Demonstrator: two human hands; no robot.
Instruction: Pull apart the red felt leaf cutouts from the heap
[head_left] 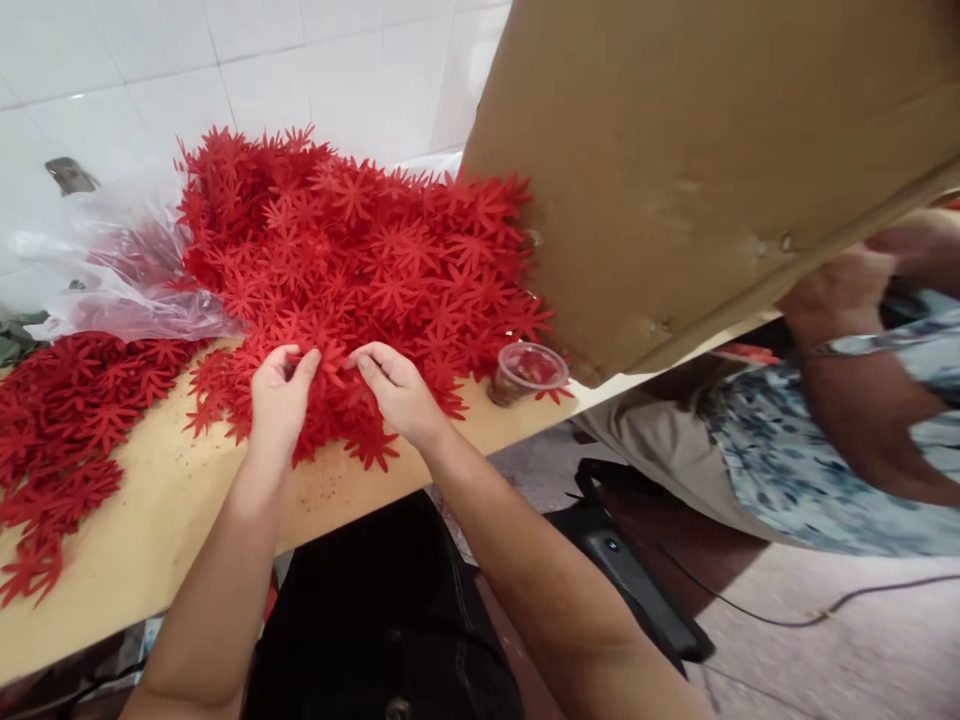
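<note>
A big heap of red leaf-shaped pieces (375, 250) lies on the wooden table (330, 490), against the tiled wall. At its front edge my left hand (283, 385) has thumb and fingers closed on a red leaf piece. Just to the right, my right hand (390, 385) is pinched, its fingertips near the same leaf; what it holds is too small to name. A clear plastic cup (529, 372) with small brown bits stands right of my right hand.
Another red leaf pile (82, 420) is at the left, below a clear plastic bag (142, 270). A large cardboard sheet (675, 170) rises at the right. Beyond it are a person's arms (862, 380). A black speaker-like device (637, 580) is below the table.
</note>
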